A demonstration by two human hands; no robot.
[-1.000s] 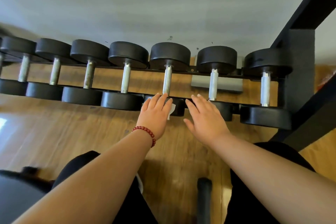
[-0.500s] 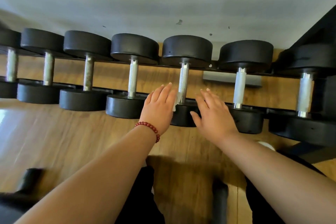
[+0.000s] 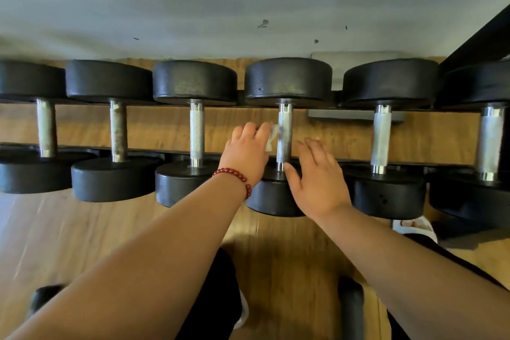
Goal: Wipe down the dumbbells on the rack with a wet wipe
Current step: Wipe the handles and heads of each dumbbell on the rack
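Across the middle of the frame, from left to right: the black rack, carrying a row of dumbbells laid over its two rails. At the centre of the frame, the fourth dumbbell from the left.

Step in hand, by judgement: wiping the knurled metal handle between the two black heads.

From the lower right of the frame, the right hand, fingers straight and spread, holding nothing, placed over the near head just right of the handle. Impossible to say if touching.

From the lower left, the left hand, fingers curled and pinching the wet wipe. Only a small white part visible at the fingertips, touching or almost touching the left side of the handle.

Next, probably: wrap the wipe around the handle, rub along the whole length, then pass over both heads. Likely to need firm pressure, because of dirt held in the knurling. Impossible to tell the state of the other dumbbells.
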